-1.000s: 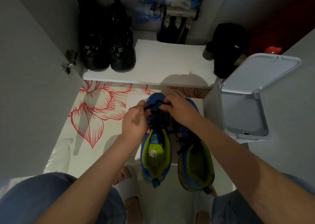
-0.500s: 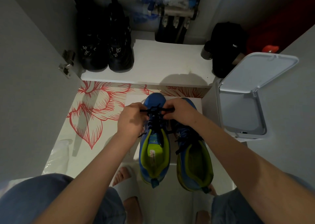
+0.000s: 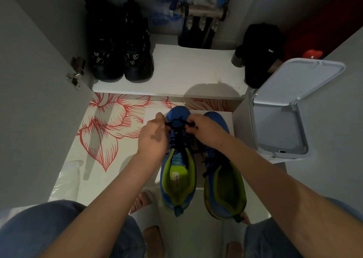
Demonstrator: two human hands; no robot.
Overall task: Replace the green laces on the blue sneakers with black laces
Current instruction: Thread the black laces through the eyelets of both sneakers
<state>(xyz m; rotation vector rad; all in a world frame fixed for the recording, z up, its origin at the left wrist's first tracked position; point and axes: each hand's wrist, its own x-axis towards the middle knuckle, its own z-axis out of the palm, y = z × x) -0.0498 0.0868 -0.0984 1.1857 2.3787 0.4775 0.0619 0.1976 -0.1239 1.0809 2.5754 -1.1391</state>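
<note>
Floral flooring (image 3: 110, 124), red petals drawn on a pale ground, lies below me. On a white panel (image 3: 151, 113) laid over it stand the left sneaker (image 3: 177, 181) and the right sneaker (image 3: 225, 183), both blue with lime-green lining, their toes pointing away from me. A black lace (image 3: 177, 122) crosses the far end of the left sneaker's lacing, just short of the blue toe cap. My left hand (image 3: 152, 137) pinches it on the left side with curled fingers, and my right hand (image 3: 206, 130) pinches it on the right, so the lace is drawn taut between them. More black lacing runs down the tongue toward me. The right sneaker sits just beside the left one, with a dark lace lying loose over its opening; I cannot tell whether the two shoes touch. Near me are my knees in jeans (image 3: 39, 228) and my toes in a pale slipper (image 3: 144, 206). To the right stands a white bin (image 3: 282, 155), its lid (image 3: 302, 80) raised. To the left is a grey cupboard door (image 3: 35, 110) with a metal hinge (image 3: 75, 73). Farther off, a white shelf (image 3: 186, 71) carries black boots (image 3: 119, 61) on its left and a black cap (image 3: 259, 55) on its right.
</note>
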